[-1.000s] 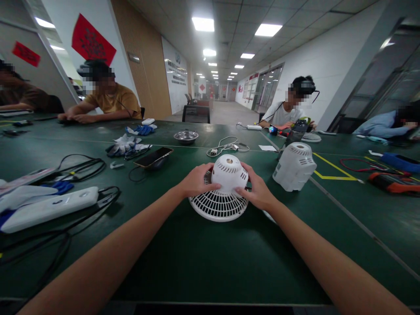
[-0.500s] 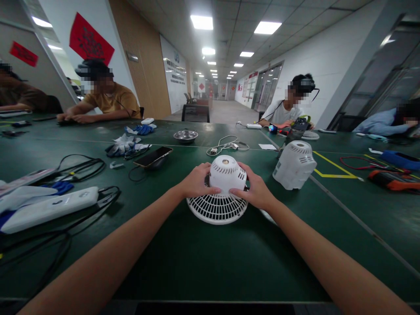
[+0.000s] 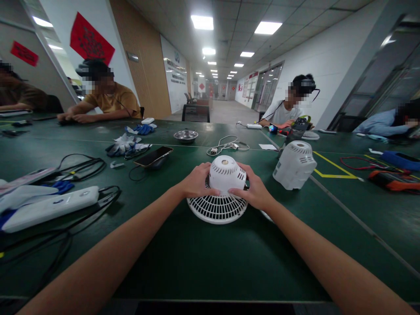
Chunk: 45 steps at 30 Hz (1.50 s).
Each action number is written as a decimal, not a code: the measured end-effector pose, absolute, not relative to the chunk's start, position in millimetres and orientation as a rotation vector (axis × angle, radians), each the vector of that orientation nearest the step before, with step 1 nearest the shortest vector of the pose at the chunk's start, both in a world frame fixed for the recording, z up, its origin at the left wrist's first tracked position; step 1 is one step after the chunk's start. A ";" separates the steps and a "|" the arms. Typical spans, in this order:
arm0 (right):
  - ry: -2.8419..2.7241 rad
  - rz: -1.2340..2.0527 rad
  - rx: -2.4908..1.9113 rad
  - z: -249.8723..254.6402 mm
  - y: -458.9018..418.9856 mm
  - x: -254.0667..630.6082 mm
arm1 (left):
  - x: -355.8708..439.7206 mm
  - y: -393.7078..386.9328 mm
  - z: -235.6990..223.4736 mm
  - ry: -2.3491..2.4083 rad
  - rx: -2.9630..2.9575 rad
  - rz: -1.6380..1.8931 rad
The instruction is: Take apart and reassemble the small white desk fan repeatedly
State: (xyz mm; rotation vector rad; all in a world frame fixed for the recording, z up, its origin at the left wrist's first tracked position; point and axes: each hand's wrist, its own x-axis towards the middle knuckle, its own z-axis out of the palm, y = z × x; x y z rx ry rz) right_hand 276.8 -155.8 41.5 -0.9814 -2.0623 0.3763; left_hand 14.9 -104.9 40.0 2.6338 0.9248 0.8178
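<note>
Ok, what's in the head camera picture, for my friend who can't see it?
Someone's left hand and right hand hold a white vented dome over a round white grille on a green table. A white housing stands to the right, a phone and shiny bowl to the left; other people sit beyond.

Item one: left forearm (image 3: pixel 131 236), long, smooth-contoured and bare, was broadest toward eight o'clock and tapered to a slim wrist. Item two: left hand (image 3: pixel 196 180), bare and ungloved, had slender fingers, their tips partly hidden, and a tapering left thumb (image 3: pixel 211 191). Item three: right forearm (image 3: pixel 315 245), equally bare and slim-wristed, widened toward four o'clock. Item four: right hand (image 3: pixel 257 188), likewise ungloved, had a rounded right thumb (image 3: pixel 236 191); its other fingers were largely hidden.
</note>
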 end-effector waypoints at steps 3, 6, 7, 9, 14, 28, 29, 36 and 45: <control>-2.074 0.354 -0.976 40.8 -155.5 277.9 | 14.9 -105.4 40.9 0.928 2.642 0.808; -2.084 0.292 -0.975 39.7 -153.9 282.3 | 13.1 -103.1 39.3 0.919 2.604 0.833; -2.079 0.294 -0.972 39.2 -153.3 284.1 | 12.3 -102.2 38.4 0.908 2.576 0.859; -2.062 0.357 -0.963 38.1 -152.8 286.6 | 11.5 -101.3 36.6 0.862 2.501 0.916; -2.098 0.513 -0.942 36.8 -156.3 283.8 | 14.5 -106.7 34.1 0.660 2.363 0.978; -2.179 0.522 -0.983 49.4 -162.9 277.8 | 19.8 -113.6 40.5 0.741 2.485 1.029; -2.176 0.527 -0.983 50.3 -163.1 277.3 | 19.9 -113.2 39.9 0.749 2.485 1.037; -2.166 0.538 -0.982 53.6 -163.8 275.7 | 19.7 -113.0 42.2 0.752 2.529 1.023; -2.187 0.505 -0.998 49.6 -162.2 277.4 | 15.3 -107.5 37.9 0.736 2.552 0.963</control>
